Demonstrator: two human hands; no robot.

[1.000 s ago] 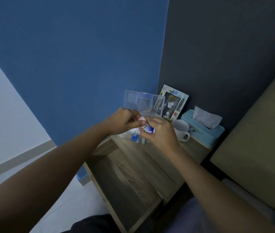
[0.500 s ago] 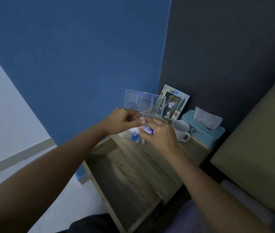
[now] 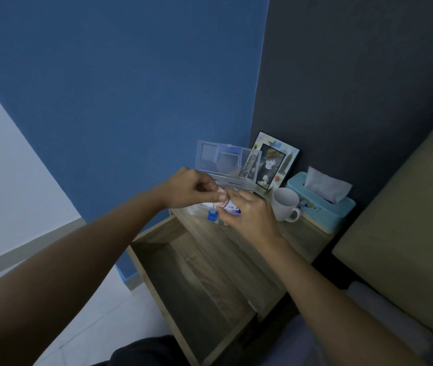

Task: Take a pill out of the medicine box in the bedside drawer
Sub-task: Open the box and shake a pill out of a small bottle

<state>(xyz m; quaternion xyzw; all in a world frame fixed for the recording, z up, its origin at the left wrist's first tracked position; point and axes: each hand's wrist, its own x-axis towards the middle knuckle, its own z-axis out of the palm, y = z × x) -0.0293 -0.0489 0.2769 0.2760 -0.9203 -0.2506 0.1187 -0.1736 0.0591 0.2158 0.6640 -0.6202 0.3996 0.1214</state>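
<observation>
My hands meet over the far end of the counter (image 3: 239, 249), just as they did a second ago; little has changed except that my left hand (image 3: 191, 190) now sits slightly higher and my head has tipped a touch, so the scene rides lower and nearer. My left hand is pinched closed on a small pale cap (image 3: 221, 197), fingertips tight around it. My right hand (image 3: 249, 215) is curled around a small white bottle (image 3: 232, 206) with a blue-printed label, holding it tilted toward the cap; the two touch. Whether a pill is out yet I cannot tell. The clear medicine box (image 3: 227, 161) stands just behind my hands with its lid propped upright, against the picture frame (image 3: 275, 161). A small blue item (image 3: 212, 215) sits on the counter below my fingers. The white mug (image 3: 286, 204) and teal tissue box (image 3: 321, 204) stay put to the right, and the open drawer (image 3: 197, 281) gapes beneath my wrists.
</observation>
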